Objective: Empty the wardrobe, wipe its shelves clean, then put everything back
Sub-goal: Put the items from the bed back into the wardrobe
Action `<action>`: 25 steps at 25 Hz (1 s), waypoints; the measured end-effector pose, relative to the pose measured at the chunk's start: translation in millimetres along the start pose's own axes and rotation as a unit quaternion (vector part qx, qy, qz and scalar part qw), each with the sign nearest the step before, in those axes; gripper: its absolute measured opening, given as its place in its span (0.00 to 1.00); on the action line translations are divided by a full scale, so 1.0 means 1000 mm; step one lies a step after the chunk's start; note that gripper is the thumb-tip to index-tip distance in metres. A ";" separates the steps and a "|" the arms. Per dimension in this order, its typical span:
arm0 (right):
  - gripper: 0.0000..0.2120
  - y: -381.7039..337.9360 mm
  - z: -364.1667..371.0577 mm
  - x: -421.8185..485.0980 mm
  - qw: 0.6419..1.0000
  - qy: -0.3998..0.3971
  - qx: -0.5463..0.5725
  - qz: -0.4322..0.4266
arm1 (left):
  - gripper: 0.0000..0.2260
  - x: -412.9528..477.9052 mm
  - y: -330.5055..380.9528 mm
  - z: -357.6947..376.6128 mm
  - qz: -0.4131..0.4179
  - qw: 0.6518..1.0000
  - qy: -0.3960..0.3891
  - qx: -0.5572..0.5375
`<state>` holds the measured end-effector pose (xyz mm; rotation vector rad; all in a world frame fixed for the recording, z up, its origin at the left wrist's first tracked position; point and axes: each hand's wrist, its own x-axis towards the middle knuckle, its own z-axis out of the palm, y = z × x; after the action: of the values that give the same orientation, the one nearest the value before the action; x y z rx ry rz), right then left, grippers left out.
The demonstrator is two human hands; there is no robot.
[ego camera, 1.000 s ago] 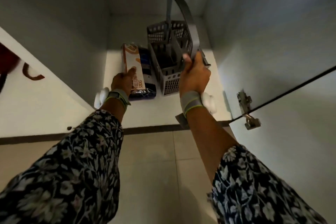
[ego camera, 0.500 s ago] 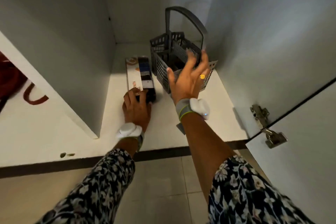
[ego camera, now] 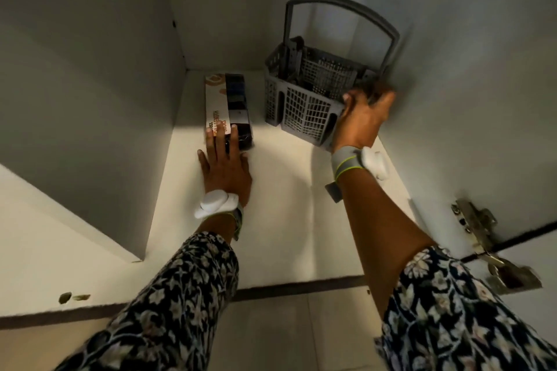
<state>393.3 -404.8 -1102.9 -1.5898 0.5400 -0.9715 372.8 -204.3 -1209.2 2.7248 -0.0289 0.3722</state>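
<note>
A grey plastic cutlery basket [ego camera: 304, 105] with an upright handle stands at the back right of the white wardrobe shelf [ego camera: 286, 205], close to the right wall. My right hand [ego camera: 361, 120] grips its near right corner. A long sock box [ego camera: 227, 105], white card with dark socks showing, lies lengthwise at the back left of the basket. My left hand [ego camera: 224, 166] lies flat, fingers spread, with its fingertips on the near end of the box.
White side walls close in the shelf on both sides. A metal door hinge [ego camera: 479, 229] juts out at the right, by the open door. A dark strip marks the shelf's front edge, with tiled floor below.
The basket has gone deeper and to the right, toward the wall. My right hand let go of the handle, opened, then took the basket's corner. My left hand pushed the box further in.
</note>
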 end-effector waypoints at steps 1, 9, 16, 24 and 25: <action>0.09 0.003 0.009 0.006 0.998 0.040 -0.035 -0.024 | 0.27 0.004 -0.001 0.002 -0.010 1.000 0.012 -0.001; 0.24 0.041 0.044 -0.033 0.906 -0.063 -0.367 -0.203 | 0.16 0.008 0.001 0.003 -0.027 0.993 0.117 0.025; 0.38 0.046 0.050 -0.004 0.927 -0.180 -0.315 -0.100 | 0.22 0.013 -0.003 0.008 -0.063 0.996 -0.039 0.047; 0.29 0.062 0.071 0.019 0.895 -0.315 -0.312 -0.041 | 0.24 0.027 -0.001 0.005 -0.022 0.992 -0.102 0.075; 0.28 0.066 0.073 0.019 0.897 -0.320 -0.302 -0.037 | 0.24 0.031 -0.002 0.006 -0.005 0.991 -0.111 0.080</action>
<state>474.3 -394.4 -1161.8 -2.3662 0.3207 -0.2723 404.2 -203.7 -1207.3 2.9112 -0.0490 0.0680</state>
